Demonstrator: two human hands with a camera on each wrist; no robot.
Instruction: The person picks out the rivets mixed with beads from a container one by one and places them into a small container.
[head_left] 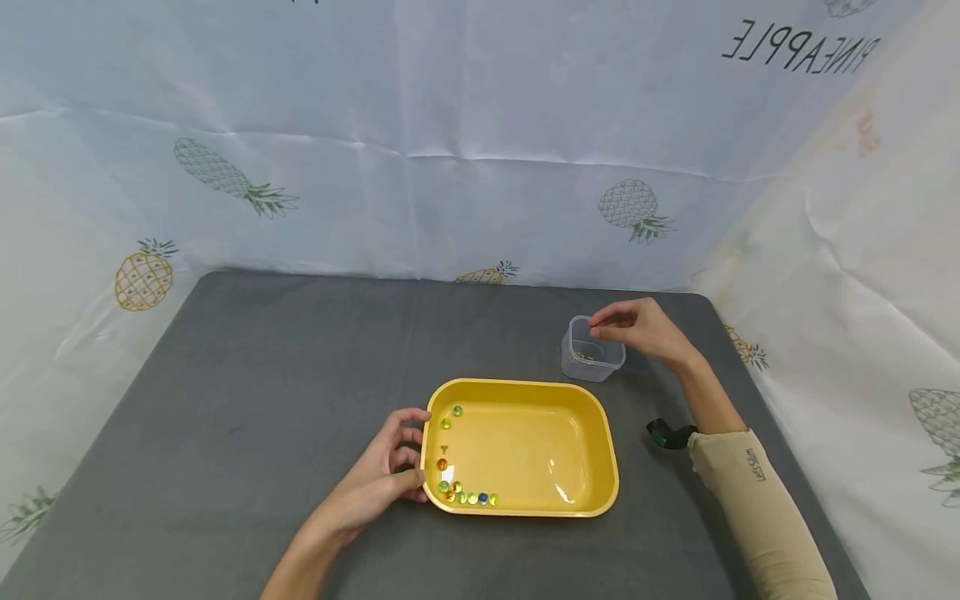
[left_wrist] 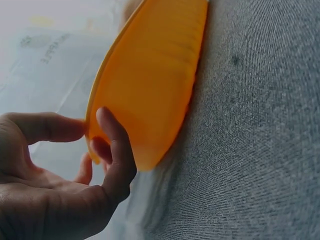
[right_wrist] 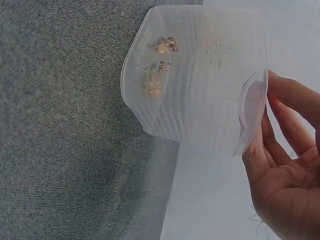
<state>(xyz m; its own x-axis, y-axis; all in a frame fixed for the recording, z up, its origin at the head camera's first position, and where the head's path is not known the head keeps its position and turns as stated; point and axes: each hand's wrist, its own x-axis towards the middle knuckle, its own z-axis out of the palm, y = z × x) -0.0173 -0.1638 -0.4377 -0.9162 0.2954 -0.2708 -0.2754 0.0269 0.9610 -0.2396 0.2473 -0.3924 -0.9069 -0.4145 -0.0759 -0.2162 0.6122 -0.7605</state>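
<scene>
A yellow tray [head_left: 517,386] lies on the dark table. My left hand [head_left: 382,471] holds it by the left end; in the left wrist view the curled fingers [left_wrist: 117,145] touch its rim and outer wall. Marbles, green, amber and blue [head_left: 483,498], line the tray's left side and near left corner, with a small gold-coloured piece [head_left: 444,449] among them. Behind the tray stands a clear plastic container [head_left: 588,369] with small gold-coloured metal pieces [right_wrist: 162,46] inside. Over its rim is my right hand [head_left: 637,327], thumb and fingertips close together; whether something sits between them is hidden.
A dark strap with a green-lit device [head_left: 667,434] juts from the right wrist, beside the beige sleeve [head_left: 757,508]. White pineapple-print cloth [head_left: 420,200] hangs behind the table's back edge and along both sides. Grey fabric [head_left: 300,358] covers the table.
</scene>
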